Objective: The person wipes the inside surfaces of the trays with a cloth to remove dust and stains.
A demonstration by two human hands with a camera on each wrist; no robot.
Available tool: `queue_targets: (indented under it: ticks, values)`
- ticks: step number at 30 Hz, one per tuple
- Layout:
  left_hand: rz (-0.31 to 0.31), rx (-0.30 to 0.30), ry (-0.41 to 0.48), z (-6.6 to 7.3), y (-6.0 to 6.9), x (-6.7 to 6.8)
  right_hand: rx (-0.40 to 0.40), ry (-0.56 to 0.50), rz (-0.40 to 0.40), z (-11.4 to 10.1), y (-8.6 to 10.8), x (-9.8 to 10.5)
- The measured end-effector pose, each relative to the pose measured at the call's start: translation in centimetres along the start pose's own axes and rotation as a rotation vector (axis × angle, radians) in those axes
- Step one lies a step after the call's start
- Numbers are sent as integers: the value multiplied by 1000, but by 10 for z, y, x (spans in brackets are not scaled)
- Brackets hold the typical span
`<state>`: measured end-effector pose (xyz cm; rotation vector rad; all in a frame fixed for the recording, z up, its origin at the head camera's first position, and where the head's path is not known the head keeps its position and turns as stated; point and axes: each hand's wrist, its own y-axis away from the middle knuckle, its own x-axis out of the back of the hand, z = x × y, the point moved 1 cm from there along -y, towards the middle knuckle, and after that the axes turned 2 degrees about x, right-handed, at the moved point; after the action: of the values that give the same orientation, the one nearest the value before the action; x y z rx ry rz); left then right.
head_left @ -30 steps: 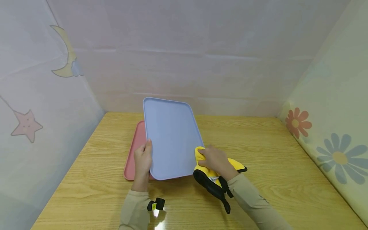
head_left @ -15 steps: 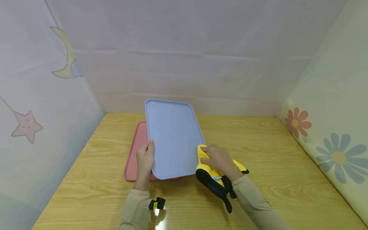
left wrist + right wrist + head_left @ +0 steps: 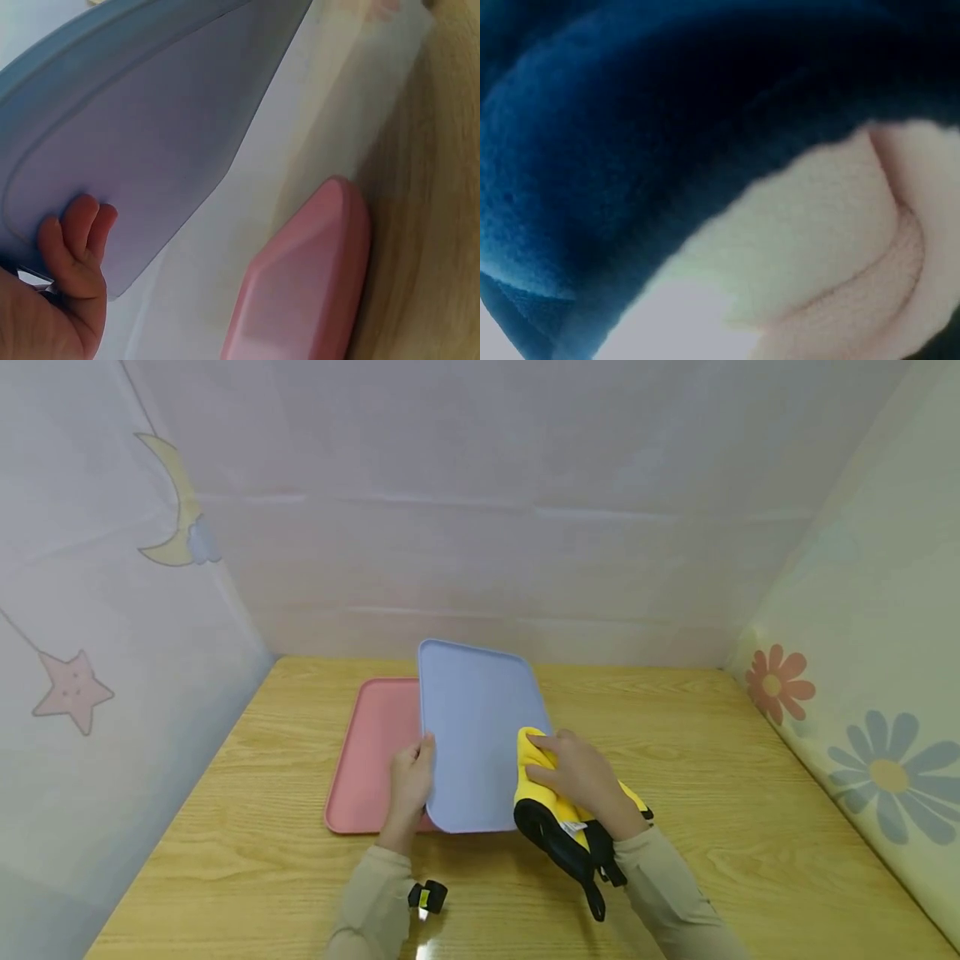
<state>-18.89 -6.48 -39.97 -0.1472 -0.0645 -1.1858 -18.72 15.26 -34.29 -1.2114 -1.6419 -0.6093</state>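
Observation:
My left hand (image 3: 411, 777) grips the left edge of a light blue tray (image 3: 480, 710), raised and tilted with its inner face toward me. In the left wrist view its fingers (image 3: 79, 232) lie on the tray's underside. Bunched in my right hand (image 3: 588, 777) is a yellow cloth (image 3: 532, 777) with a black border and a hanging loop. It lies against the tray's lower right part, hiding that corner. The right wrist view is filled by close, discoloured folds of the cloth (image 3: 802, 232); no fingers can be made out there.
A pink tray (image 3: 378, 752) lies flat on the wooden table (image 3: 712, 752), partly covered from view by the blue one. A small black device with a yellow mark (image 3: 429, 897) is beside the left sleeve. Printed fabric walls (image 3: 480, 527) enclose the back and sides.
The blue tray and my left hand have shifted right, and the tray's top edge is lower. More of the pink tray shows. My right hand and the cloth have moved slightly right and up.

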Motion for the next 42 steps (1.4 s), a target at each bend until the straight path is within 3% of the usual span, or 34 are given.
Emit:
queue_targets:
  ticks: [4, 15, 22, 30, 42]
  values:
    - [-27, -13, -19, -3, -2, -10, 15, -9, 9, -1, 1, 3]
    - [-129, 63, 5, -13, -6, -34, 41, -11, 28, 0, 3, 0]
    - [-161, 40, -29, -17, -7, -47, 52, -9, 42, 1, 4, 0]
    - [-198, 21, -78, -21, -8, -58, 52, -1, 43, 2, 4, -2]
    - [-307, 69, -140, -24, -10, -69, 43, -11, 27, 1, 3, -3]
